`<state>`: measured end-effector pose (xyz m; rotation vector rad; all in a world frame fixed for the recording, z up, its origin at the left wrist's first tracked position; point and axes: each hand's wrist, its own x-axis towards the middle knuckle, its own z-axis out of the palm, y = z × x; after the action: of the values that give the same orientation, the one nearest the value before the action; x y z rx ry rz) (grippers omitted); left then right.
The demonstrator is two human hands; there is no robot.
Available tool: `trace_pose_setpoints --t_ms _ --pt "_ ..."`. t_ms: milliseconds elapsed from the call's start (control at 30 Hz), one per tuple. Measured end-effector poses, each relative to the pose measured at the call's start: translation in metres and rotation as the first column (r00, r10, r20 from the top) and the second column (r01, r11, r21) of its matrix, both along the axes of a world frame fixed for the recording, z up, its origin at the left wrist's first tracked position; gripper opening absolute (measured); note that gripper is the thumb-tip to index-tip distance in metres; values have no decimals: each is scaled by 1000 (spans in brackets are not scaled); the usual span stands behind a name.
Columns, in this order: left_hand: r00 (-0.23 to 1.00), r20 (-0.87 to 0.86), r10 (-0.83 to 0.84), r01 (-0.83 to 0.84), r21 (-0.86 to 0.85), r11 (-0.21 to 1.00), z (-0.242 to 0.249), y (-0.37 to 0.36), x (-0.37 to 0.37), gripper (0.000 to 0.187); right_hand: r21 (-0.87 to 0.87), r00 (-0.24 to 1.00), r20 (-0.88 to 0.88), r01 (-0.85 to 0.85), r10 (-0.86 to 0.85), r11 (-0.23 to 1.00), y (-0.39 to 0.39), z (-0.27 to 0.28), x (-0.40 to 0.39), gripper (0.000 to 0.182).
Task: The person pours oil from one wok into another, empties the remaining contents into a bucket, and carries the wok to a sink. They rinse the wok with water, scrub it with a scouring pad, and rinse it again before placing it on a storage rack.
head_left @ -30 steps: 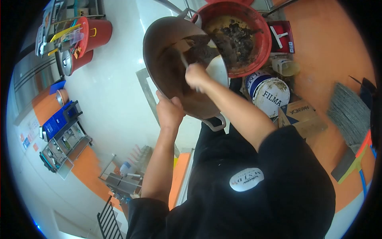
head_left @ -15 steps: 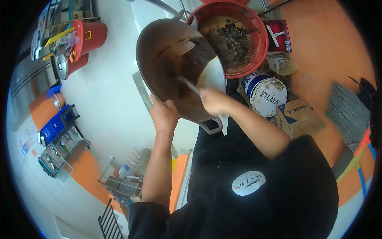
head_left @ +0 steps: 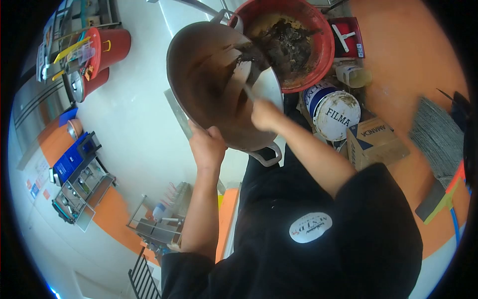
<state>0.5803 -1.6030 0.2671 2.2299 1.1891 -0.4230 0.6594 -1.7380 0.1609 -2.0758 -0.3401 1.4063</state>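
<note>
A large deep pan (head_left: 194,70) with loop handles is tilted toward a red basin, its inside coated in brown residue with a dark patch and paler streaks. My left hand (head_left: 207,148) is closed around the pan's near rim, thumb on the inner side. My right hand (head_left: 267,115) is closed on a pale, slim spatula-like tool (head_left: 248,92), which reaches into the pan; motion blurs it and its tip is hard to make out. Beyond the pan's far rim, the red basin (head_left: 326,60) holds dark, wet scraps in brownish liquid.
A white FILMA bucket (head_left: 336,117), a cardboard box (head_left: 376,142) and a plastic jug (head_left: 354,76) stand right of the basin. A red dustpan (head_left: 348,37) and a grey broom (head_left: 435,139) lie farther right. Red bins (head_left: 117,45) and a metal rack (head_left: 82,192) stand left.
My right hand and the tool have moved slightly up and right across the pan. More dark residue shows in the basin. My left hand keeps its grip on the rim.
</note>
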Motion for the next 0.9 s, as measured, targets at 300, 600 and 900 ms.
trace_pose_setpoints --t_ms 300,600,900 --pt "999 -18 -28 29 26 999 2 -8 -10 50 -110 906 6 421 -423 900 69 -120 7 59" --pt "997 -3 83 -83 -9 996 6 -2 -2 37 83 970 -58 -230 236 970 -44 58 -12 33" --pt "998 11 62 -61 -36 997 22 -23 7 52 -213 882 170 469 -440 857 31 -133 1 30"
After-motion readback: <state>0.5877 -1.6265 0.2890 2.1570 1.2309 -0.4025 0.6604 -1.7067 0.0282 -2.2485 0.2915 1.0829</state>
